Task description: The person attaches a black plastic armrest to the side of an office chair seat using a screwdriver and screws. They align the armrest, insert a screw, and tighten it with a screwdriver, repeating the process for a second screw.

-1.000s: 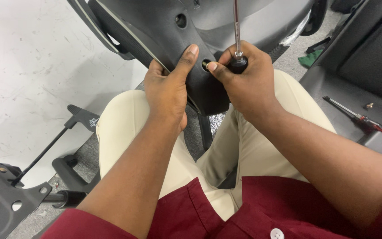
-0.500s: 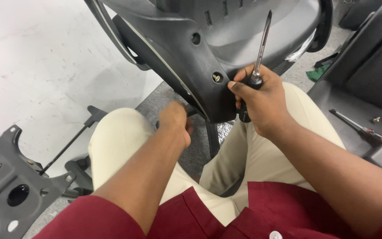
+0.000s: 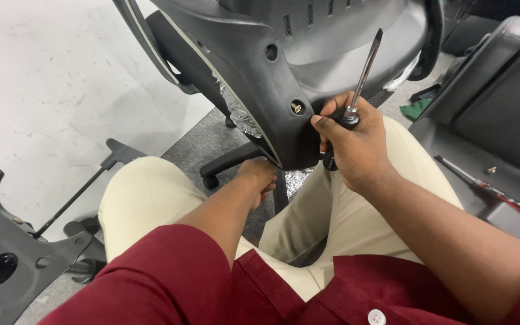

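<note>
Head view: the right hand (image 3: 356, 147) was fisted around a screwdriver (image 3: 362, 75), shaft tilted upward, thumb against the dark chair shell (image 3: 260, 78) beside a screw (image 3: 297, 107). The left hand (image 3: 259, 176) reached low under the shell's edge, its grip curled, contents hidden.

This looks like a workshop or assembly area for office chairs. A dark plastic chair shell (image 3: 284, 66) fills the top middle of the frame, with a chair base and castor (image 3: 224, 165) below it. At the lower left lie a grey metal seat plate (image 3: 7, 241) and a gas lift rod (image 3: 79, 195) on a scuffed white floor (image 3: 49, 78). Loose tools (image 3: 489, 189) and screws rest on more dark chair parts (image 3: 501, 102) at the right edge.
</note>
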